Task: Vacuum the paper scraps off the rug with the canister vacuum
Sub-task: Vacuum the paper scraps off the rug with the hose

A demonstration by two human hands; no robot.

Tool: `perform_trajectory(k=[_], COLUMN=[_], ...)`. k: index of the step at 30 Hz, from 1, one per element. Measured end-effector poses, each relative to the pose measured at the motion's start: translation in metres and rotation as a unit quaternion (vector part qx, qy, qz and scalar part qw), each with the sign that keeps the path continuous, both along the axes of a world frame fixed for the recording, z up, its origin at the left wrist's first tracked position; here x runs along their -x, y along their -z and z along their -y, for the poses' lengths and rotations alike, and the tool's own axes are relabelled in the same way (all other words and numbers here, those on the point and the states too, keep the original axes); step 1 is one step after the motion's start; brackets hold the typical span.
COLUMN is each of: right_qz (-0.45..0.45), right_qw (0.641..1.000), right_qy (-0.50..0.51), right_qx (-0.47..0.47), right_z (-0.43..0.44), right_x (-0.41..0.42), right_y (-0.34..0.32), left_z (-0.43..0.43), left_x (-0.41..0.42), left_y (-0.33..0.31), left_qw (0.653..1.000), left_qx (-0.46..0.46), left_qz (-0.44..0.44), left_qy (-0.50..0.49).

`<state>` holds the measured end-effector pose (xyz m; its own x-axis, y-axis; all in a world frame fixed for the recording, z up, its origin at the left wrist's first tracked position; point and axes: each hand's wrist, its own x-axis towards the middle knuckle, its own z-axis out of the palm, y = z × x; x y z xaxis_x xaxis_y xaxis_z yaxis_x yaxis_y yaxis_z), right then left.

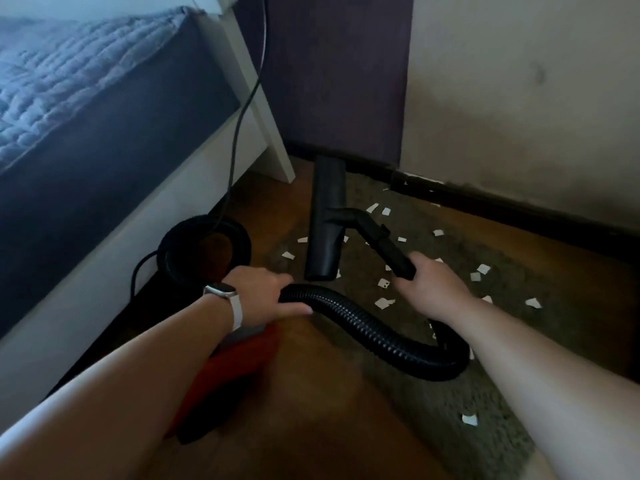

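Note:
A black floor nozzle (pixel 325 220) lies on the grey-green rug (pixel 519 306), its short black tube (pixel 384 244) running back to my right hand (pixel 429 285), which grips the tube's end. My left hand (pixel 266 292) holds the ribbed black hose (pixel 374 337) near where it leaves the red canister vacuum (pixel 228 372) under my left forearm. The hose loops across the rug between both hands. Several white paper scraps (pixel 384 302) lie scattered on the rug around the nozzle and to its right.
A bed (pixel 86 109) with a white frame fills the left side. A black coil of hose or cord (pixel 204 251) lies on the wooden floor (pixel 311 410) beside it, with a dark cable (pixel 242 112) rising up. The wall and dark baseboard (pixel 502 202) close off the right rear.

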<state>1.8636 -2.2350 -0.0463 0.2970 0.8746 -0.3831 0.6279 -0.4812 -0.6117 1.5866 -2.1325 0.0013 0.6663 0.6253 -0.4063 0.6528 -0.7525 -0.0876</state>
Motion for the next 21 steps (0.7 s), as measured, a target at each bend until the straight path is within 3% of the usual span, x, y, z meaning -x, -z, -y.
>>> perform_trajectory(k=[5, 9, 12, 16, 21], right_qz=[0.014, 0.044, 0.055, 0.074, 0.119], right_qw=[0.999, 0.995, 0.995, 0.996, 0.988], right_qy=[-0.038, -0.074, -0.059, -0.014, -0.064], right_qx=[0.014, 0.046, 0.065, 0.057, 0.080], right_z=[-0.011, -0.024, -0.034, -0.051, -0.068], right_x=[-0.007, 0.002, 0.005, 0.011, 0.017], right_y=[-0.001, 0.012, 0.027, 0.036, 0.042], left_z=[-0.007, -0.012, -0.006, -0.004, -0.011], left_x=[0.008, 0.005, -0.002, -0.017, -0.023], left_y=[0.019, 0.031, 0.045, 0.062, 0.081], left_qw=[0.998, 0.992, 0.978, 0.952, 0.920], left_qx=[0.046, 0.102, 0.154, 0.251, 0.367], left_qz=[-0.022, -0.001, 0.027, -0.002, -0.012], left_qy=[-0.036, 0.072, 0.139, 0.177, 0.138])
